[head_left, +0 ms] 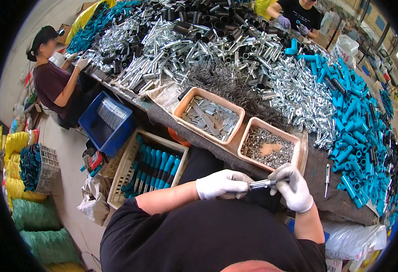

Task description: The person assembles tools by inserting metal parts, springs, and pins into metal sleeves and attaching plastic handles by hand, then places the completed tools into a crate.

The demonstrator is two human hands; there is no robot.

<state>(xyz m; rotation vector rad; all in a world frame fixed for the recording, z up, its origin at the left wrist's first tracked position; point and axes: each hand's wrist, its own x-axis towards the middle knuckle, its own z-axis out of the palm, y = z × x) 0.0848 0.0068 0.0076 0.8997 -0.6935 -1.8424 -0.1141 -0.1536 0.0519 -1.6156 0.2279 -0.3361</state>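
My left hand [221, 185], in a white glove, is closed around one end of a shiny metal tube [260, 184] in front of my chest. At the tube's other end, my gloved right hand [294, 188] pinches with thumb and fingers; they hide that end. Just beyond my hands is a pale tray [244, 141] of small metal fittings. A second pale tray [241, 121], to its left, contains thin metal pins and a few flat strips. A slim metal rod [327, 180] lies on the dark mat right of my right hand.
Heaped on the table are metal tubes [162, 59], dark springs [226, 86] and teal sleeves [355, 136]. A crate [117, 179] of teal-handled tools and a blue bin [86, 122] stand at my left. One co-worker [56, 84] is at far left, another [305, 18] at far right.
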